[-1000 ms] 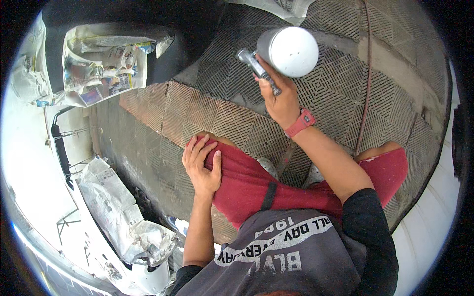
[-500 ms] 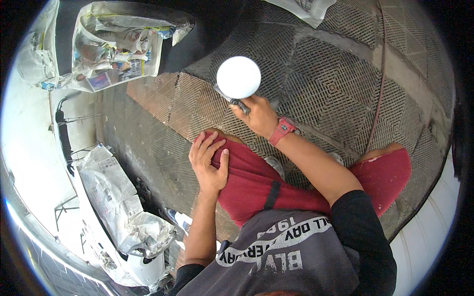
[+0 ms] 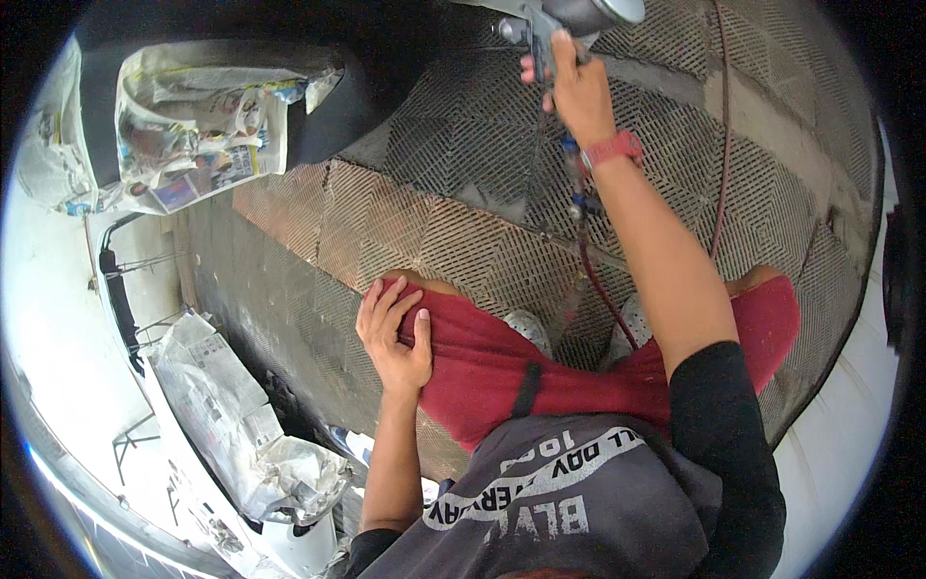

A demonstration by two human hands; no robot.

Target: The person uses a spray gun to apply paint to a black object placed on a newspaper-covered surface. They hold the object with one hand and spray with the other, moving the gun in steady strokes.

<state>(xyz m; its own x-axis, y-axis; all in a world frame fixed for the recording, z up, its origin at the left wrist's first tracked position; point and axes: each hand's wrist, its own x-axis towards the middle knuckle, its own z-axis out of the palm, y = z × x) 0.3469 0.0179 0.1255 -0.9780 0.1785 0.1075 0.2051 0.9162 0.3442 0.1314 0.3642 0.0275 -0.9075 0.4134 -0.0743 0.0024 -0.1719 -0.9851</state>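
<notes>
At the top of the picture my right hand point(image 3: 585, 100) is closed around the grip of a spray gun point(image 3: 546, 35). A round grey cup point(image 3: 596, 10) sits on the gun, tilted, and is partly cut off by the picture's edge. From beneath the grip a dark red air hose point(image 3: 596, 282) with blue fittings runs back between my feet. My left hand point(image 3: 395, 349) rests on my left knee, fingers spread over the red cloth point(image 3: 473, 359), holding nothing. A pink-red watch is on my right wrist.
A large dark curved panel point(image 3: 371, 92) with newspaper masking point(image 3: 207, 135) stands at the far left. Nearer, a white part point(image 3: 289, 548) lies under newspaper sheets point(image 3: 207, 376) beside a thin stand. Grated mats point(image 3: 453, 241) cover the floor, crossed by another hose point(image 3: 723, 125).
My right hand has moved away from me and to the right with the spray gun, turning it so its side and hose now show. My left hand stays on the knee.
</notes>
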